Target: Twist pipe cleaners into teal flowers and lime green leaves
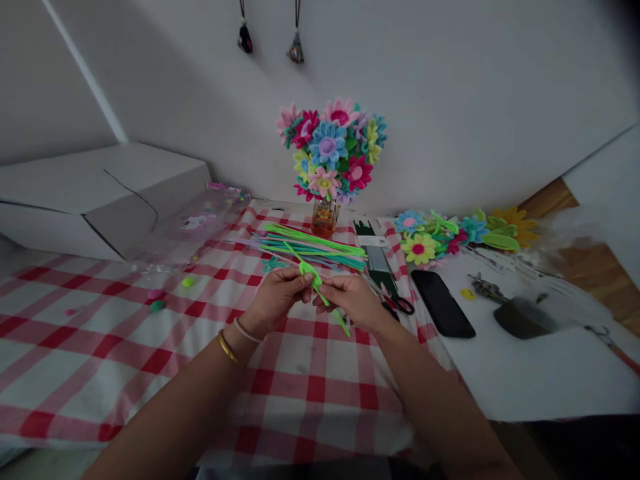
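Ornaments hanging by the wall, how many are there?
2: a black ornament left of centre, and a multicoloured ornament to its right, both higher than the bouquet.

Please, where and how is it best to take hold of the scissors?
Probably best by the black handle loops, coming from the near right: the scissors lie beside the right hand, with these loops turned towards the person's right, while the blades point away.
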{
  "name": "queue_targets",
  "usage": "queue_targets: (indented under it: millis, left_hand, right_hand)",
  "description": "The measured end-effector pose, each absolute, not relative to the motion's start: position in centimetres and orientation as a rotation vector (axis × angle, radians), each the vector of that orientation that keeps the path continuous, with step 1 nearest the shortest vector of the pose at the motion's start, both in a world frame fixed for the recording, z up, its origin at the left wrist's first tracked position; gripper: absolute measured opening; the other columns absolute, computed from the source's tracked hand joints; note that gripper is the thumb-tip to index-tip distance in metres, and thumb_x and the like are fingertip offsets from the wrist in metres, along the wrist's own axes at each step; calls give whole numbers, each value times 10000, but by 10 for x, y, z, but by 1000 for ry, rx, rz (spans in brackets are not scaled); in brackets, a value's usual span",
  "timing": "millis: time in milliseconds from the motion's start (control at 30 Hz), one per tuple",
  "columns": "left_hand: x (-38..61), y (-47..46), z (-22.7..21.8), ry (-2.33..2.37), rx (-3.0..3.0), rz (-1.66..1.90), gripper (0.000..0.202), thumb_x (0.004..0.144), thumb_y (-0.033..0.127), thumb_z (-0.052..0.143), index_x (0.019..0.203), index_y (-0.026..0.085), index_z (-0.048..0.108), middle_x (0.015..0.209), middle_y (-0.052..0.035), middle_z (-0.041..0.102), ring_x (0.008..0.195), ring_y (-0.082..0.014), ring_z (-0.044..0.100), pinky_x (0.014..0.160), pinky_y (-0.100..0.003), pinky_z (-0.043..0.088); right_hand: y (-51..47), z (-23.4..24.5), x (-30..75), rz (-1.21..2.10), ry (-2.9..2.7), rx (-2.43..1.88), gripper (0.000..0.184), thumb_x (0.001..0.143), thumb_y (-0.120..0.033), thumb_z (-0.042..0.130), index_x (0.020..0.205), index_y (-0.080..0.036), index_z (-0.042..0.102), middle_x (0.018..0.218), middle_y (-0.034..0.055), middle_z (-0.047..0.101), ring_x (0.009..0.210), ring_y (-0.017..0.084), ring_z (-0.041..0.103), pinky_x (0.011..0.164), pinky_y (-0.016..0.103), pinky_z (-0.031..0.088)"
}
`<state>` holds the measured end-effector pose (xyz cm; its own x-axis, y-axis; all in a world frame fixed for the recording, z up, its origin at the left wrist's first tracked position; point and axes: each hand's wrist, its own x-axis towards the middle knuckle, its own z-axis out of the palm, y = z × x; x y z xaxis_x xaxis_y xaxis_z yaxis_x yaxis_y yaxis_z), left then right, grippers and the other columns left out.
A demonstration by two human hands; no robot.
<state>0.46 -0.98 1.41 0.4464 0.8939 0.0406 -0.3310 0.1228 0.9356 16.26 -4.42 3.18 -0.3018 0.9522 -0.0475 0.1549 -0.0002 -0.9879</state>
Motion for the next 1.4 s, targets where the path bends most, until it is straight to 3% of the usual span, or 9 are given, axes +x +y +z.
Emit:
queue_targets:
  millis: [233, 400, 633, 1033, 1267, 1400]
  left_hand:
    - [2, -10, 19, 718, 1015, 1004, 154, 665, 281, 650, 683, 130, 626, 542, -4, 573, 488, -82, 500, 474, -208, 360]
    - [0, -7, 21, 792, 944, 1102, 148, 642, 256, 656, 629, 115, 614, 513, -6, 573, 465, -83, 500, 453, -206, 348]
    - [-1, -7, 20, 755, 1034, 964, 164, 638, 253, 664, 627, 123, 565, 511, 20, 530, 453, -63, 468, 445, -189, 338]
    - [-3, -5, 20, 677, 1015, 960, 152, 658, 163, 606, 544, 124, 514, 453, 43, 447, 400, -41, 391, 403, -181, 266]
    - [-9, -4, 23, 667, 1020, 867, 140, 636, 211, 669, 697, 113, 589, 535, 24, 519, 435, -45, 441, 428, -176, 298]
    - [-8, -4, 22, 669, 1032, 881, 118, 631, 182, 667, 673, 114, 581, 518, 29, 513, 424, -43, 438, 418, -171, 288]
  right_hand:
    - [-43, 34, 163, 1045, -1725, -1361, 203, 794, -281, 455, 642, -168, 528, 587, -12, 564, 513, 78, 523, 501, 199, 409]
    - [-44, 31, 165, 965, -1838, -1364, 214, 810, -278, 413, 653, -179, 520, 606, -12, 575, 525, 81, 518, 494, 197, 386]
    - [-45, 34, 166, 888, -1871, -1418, 241, 806, -282, 412, 623, -172, 524, 556, -18, 547, 483, 74, 478, 474, 195, 352]
    - [-46, 37, 167, 983, -1855, -1384, 214, 790, -257, 427, 620, -165, 519, 559, -21, 539, 493, 70, 477, 483, 186, 352]
    - [-45, 38, 169, 1054, -1780, -1376, 218, 784, -299, 438, 630, -163, 513, 584, -11, 555, 493, 75, 489, 461, 184, 357]
    - [-45, 38, 169, 1012, -1813, -1395, 219, 779, -283, 440, 616, -161, 520, 553, -18, 538, 473, 67, 469, 448, 176, 343]
